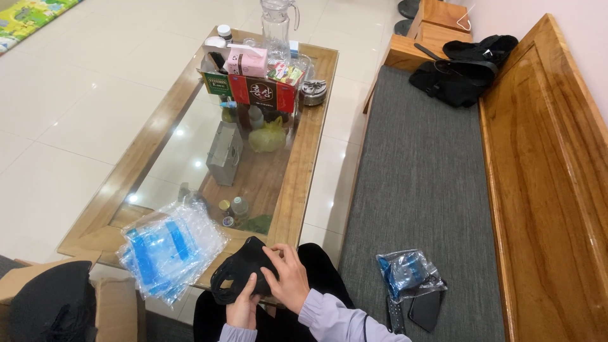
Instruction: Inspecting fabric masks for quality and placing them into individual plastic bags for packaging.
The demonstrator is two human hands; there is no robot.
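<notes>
Seating comes first: a long wooden bench with a grey woven cushion (418, 177) fills the right side, with a black bag (459, 73) at its far end and a crinkled clear plastic pouch with blue contents (408, 272) near the person, just beside a dark flat phone-like slab (425, 309). Left of the bench stands a low wooden coffee table with a glass top (304, 158); boxes, a clear glass jug (277, 25) and small bottles crowd its far end. On its near corner lies a fanned stack of clear plastic bags with blue strips (168, 250). A brown cardboard box (114, 304) holding black fabric sits at the bottom left.

Above the person's lap, a black fabric mask-like piece (237, 269) is held between both hands, just at the table's near edge. The left hand (244, 307) grips its lower edge from beneath, fingers curled shut around it. The right hand (288, 275) lies over its right side, fingers bent and pinching the fabric.
</notes>
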